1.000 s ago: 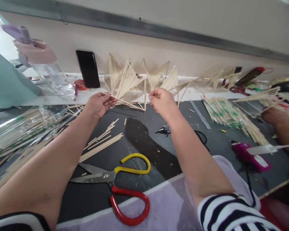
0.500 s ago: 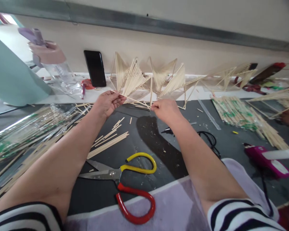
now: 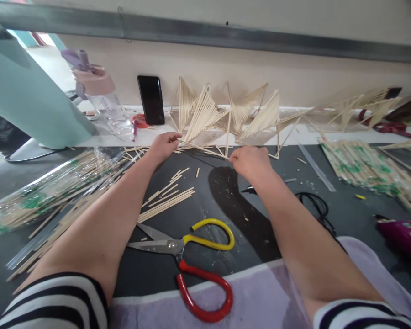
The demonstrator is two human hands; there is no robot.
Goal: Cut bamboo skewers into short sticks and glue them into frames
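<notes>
In the head view a thin wooden stick (image 3: 204,150) runs between my hands along the low front of a stick frame (image 3: 205,119) with fanned, twisted panels. My left hand (image 3: 165,145) pinches the stick's left end between thumb and fingers. At its other end, by a corner of the frame, the fingertips of my right hand (image 3: 250,161) are closed; they partly hide the joint. Short cut sticks (image 3: 167,203) lie below my left hand. Scissors (image 3: 178,246) with one yellow and one red handle rest spread apart nearer to me.
A black phone (image 3: 151,100) leans on the wall beside a clear bottle (image 3: 102,100). Bagged sticks (image 3: 55,187) lie left, more stick bundles (image 3: 359,162) right. A black cable (image 3: 315,205) and a magenta tool (image 3: 402,233) are at right, a lilac cloth (image 3: 260,292) in front.
The view has swung slightly left, so things appear further right. My left fingers have closed up more around the stick's end. My right hand stays at the frame corner.
</notes>
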